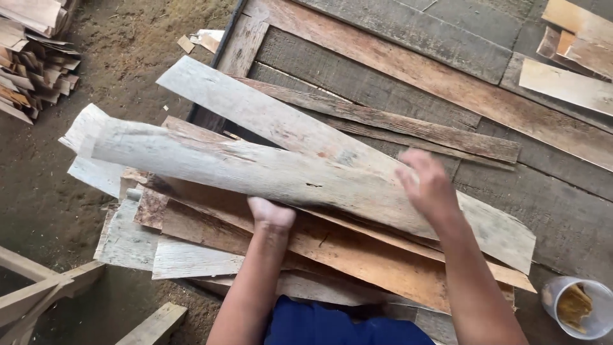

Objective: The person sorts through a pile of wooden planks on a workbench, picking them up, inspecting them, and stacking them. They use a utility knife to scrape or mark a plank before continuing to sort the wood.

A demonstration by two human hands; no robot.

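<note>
Left hand (271,214) pressed up under the near edge of a long, pale grey curved slab of wood (255,169), fingers tucked beneath and out of sight; appears closed on the slab's underside. Right hand (426,182) laid over the top of the same slab toward its right end, motion-blurred; cannot tell whether fingers are clamped or merely resting. Slab held roughly level, running from upper left to lower right, left end overhanging the dirt floor (128,51). Directly beneath, a loose pile of boards (332,255), grey and orange-brown, overlapping at mixed angles. Second pale plank (242,102) behind the held slab, touching it, angled toward the upper left. Pile resting on a platform of dark weathered planks (408,38) filling the upper right. Stack of thin offcuts (32,64) at upper left, well apart from the hands. Clear plastic cup (578,306) with brownish contents at lower right, near the right forearm. Light wooden frame pieces (38,287) at lower left. Blue garment (332,326) at bottom centre.
</note>
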